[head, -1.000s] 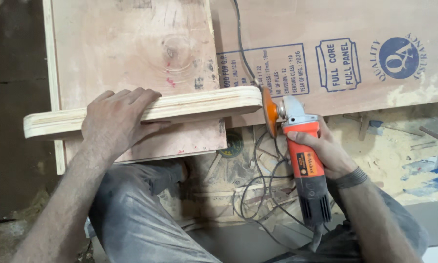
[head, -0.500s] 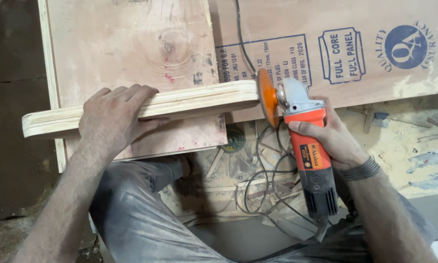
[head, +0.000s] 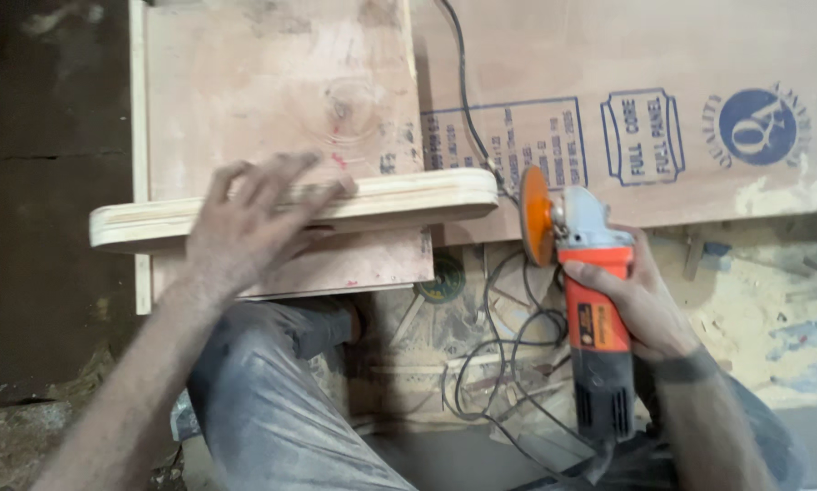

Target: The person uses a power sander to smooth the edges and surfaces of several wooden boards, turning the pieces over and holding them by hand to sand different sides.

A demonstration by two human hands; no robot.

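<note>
A dusty floor [head: 754, 300] strewn with pale sawdust carries it all. A large brown plywood sheet with blue stamps [head: 699, 64] lies flat toward its far edge, a smaller reddish plywood board [head: 272, 82] beside it, tangled black cable [head: 495, 355] and wood offcuts nearer.

A large plywood sheet [head: 699, 55] with blue printed stamps covers the upper right, and a smaller plywood panel [head: 272, 91] lies on it at the left. The floor [head: 27, 273] at the left is dark. Pale sawdust [head: 754, 291], wood scraps [head: 408, 318] and a tangled black cable [head: 499, 355] lie below
</note>
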